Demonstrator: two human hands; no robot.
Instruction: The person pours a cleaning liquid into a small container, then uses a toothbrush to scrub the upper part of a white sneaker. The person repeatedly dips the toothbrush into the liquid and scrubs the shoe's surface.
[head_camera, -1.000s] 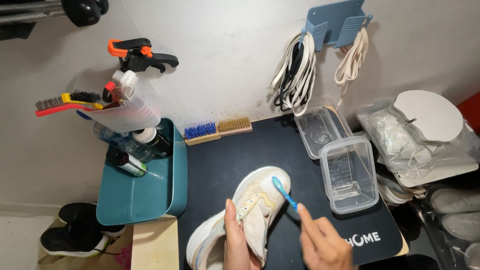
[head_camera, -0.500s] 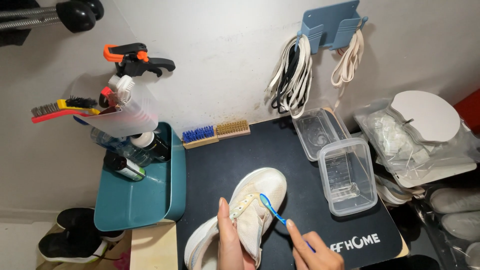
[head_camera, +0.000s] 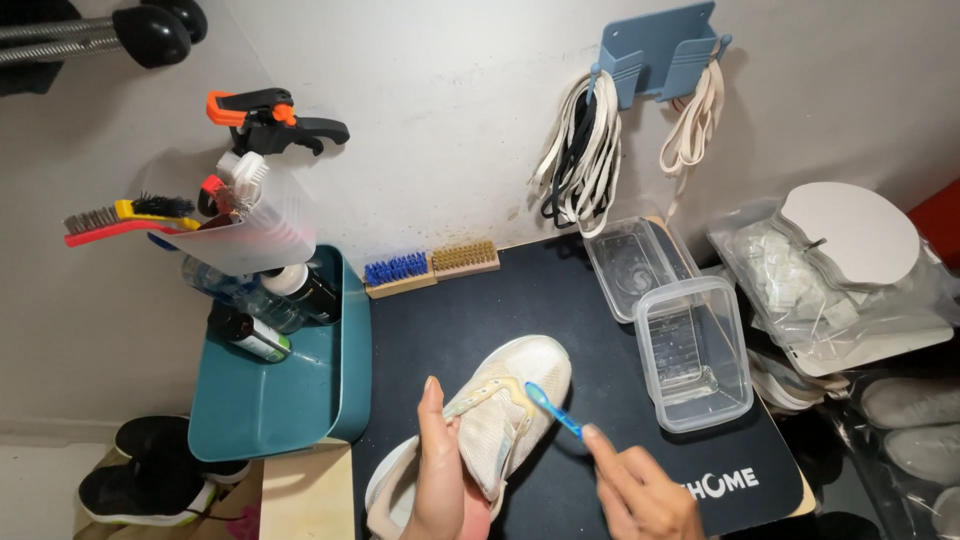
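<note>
Left hand (head_camera: 440, 480) is gripping the white sneaker (head_camera: 495, 420) at the mat's 6 o'clock, palm wrapped around the midfoot, thumb running up along the eyelet strip. Hand is closed firmly on the shoe; the sneaker is tilting with its toe pointing to about 1 o'clock.

Right hand (head_camera: 645, 495) is pinching the blue toothbrush (head_camera: 553, 410) by the handle end, fingers closed around it, and the head is sitting on the upper near the lace row.

Handling, as a judgement: the shoe is looking light, with a soft mesh upper that is giving under pressure and a stiffer sole. The midfoot grip is probably the stable one. The toothbrush is thin, light and likely slick when wet.

Around it: clear plastic tub (head_camera: 695, 352) is sitting at 3 o'clock of the shoe, near the brushing hand's elbow room; a second clear tub (head_camera: 635, 262) is lying behind it. Two scrub brushes (head_camera: 432, 266) are lying at 12 o'clock against the wall, teal tray (head_camera: 270, 400) with bottles at 9 o'clock. Laces (head_camera: 580, 160) are hanging on the wall hook, well clear. All on the black mat (head_camera: 560, 300).
</note>
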